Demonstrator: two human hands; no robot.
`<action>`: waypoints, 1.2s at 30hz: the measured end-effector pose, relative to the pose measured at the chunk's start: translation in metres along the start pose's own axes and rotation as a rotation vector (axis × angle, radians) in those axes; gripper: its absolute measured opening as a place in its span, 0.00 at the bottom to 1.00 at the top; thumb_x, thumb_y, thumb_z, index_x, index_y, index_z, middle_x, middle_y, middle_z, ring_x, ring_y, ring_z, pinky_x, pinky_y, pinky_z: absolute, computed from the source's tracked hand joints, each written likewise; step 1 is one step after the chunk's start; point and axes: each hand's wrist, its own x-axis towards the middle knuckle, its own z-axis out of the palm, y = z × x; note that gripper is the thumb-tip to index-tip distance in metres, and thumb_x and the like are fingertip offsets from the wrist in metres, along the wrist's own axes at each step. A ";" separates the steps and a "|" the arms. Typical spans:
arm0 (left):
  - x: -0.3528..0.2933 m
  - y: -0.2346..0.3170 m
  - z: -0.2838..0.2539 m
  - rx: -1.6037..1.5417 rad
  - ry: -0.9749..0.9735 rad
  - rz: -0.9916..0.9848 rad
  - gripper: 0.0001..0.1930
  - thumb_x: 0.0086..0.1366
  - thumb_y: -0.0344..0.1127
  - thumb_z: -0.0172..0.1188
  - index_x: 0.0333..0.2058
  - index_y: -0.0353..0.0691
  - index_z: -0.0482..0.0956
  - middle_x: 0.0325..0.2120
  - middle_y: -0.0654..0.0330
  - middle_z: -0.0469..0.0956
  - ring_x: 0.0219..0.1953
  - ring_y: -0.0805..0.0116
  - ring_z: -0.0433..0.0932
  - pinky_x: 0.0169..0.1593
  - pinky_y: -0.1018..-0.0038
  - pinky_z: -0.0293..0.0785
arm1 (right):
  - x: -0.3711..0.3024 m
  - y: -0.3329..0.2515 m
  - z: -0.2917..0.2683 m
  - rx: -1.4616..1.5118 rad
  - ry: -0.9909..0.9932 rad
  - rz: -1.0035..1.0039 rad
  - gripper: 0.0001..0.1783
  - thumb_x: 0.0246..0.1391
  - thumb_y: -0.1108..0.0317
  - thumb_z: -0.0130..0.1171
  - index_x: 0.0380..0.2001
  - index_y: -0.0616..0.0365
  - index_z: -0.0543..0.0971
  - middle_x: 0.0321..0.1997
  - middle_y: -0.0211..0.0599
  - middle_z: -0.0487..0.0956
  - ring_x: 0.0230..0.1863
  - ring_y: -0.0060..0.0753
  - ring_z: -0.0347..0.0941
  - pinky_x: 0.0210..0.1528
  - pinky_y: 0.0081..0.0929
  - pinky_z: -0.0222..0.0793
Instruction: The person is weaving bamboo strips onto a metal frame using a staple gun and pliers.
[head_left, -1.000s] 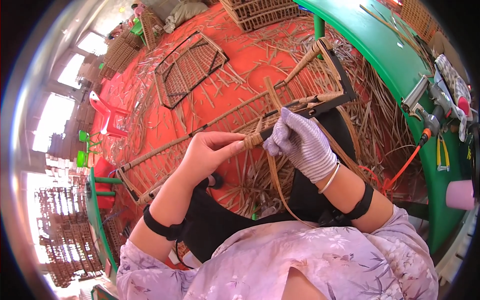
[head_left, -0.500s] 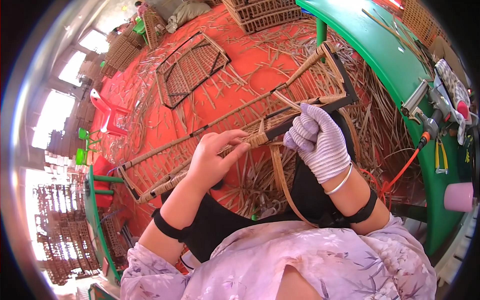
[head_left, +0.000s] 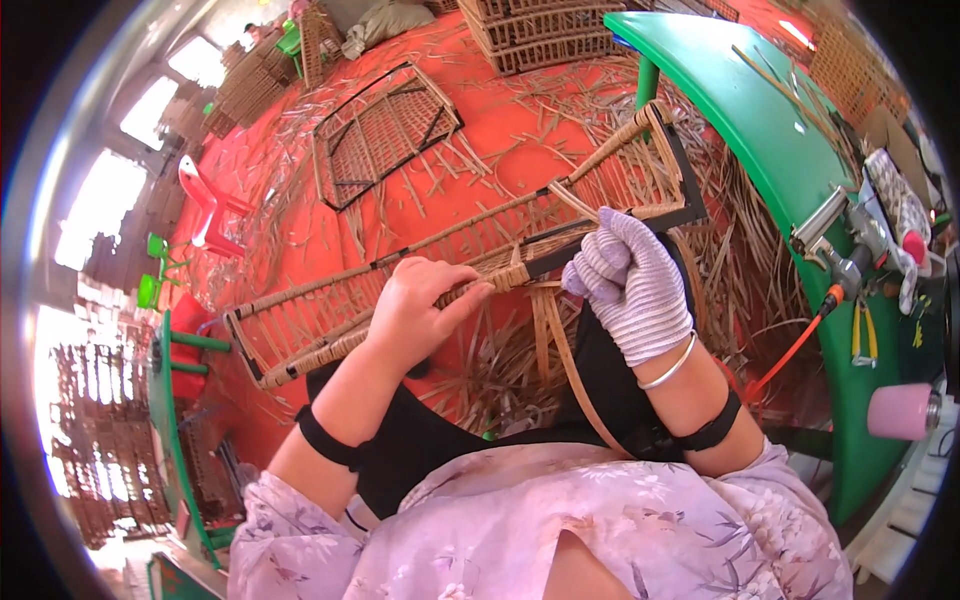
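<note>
Pinching wrapped rail [head_left: 511, 277] of woven frame [head_left: 555, 259], centre, with left hand [head_left: 408, 312]; clenching strip [head_left: 574, 202] in right hand [head_left: 640, 290], fingers curled. Probably light, stiff; best grasped by rail.

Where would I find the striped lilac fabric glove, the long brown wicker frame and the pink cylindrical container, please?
Striped lilac fabric glove [head_left: 648, 300], head view: ribbed middle.
Long brown wicker frame [head_left: 510, 277], head view: wrapped near rail.
Pink cylindrical container [head_left: 898, 412], head view: side wall.
</note>
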 end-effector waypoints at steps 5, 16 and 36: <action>-0.008 -0.003 -0.006 0.194 0.027 0.111 0.12 0.57 0.42 0.65 0.34 0.41 0.80 0.24 0.59 0.77 0.29 0.57 0.76 0.39 0.65 0.70 | -0.006 0.006 0.030 -0.133 -0.014 -0.032 0.23 0.64 0.63 0.48 0.13 0.51 0.61 0.12 0.26 0.55 0.14 0.26 0.51 0.28 0.29 0.58; -0.001 0.003 -0.036 0.210 0.123 0.152 0.12 0.59 0.45 0.63 0.30 0.41 0.79 0.18 0.59 0.72 0.25 0.58 0.74 0.36 0.66 0.69 | 0.009 -0.010 0.083 -0.399 -0.196 -0.252 0.22 0.64 0.60 0.51 0.15 0.56 0.69 0.10 0.24 0.56 0.11 0.23 0.51 0.18 0.26 0.52; -0.001 0.014 -0.025 0.269 0.132 0.062 0.13 0.58 0.43 0.63 0.31 0.37 0.80 0.23 0.58 0.77 0.28 0.59 0.76 0.35 0.66 0.69 | 0.115 -0.002 0.090 -2.610 -0.190 -0.170 0.27 0.63 0.50 0.40 0.33 0.60 0.83 0.36 0.51 0.81 0.40 0.51 0.79 0.46 0.48 0.72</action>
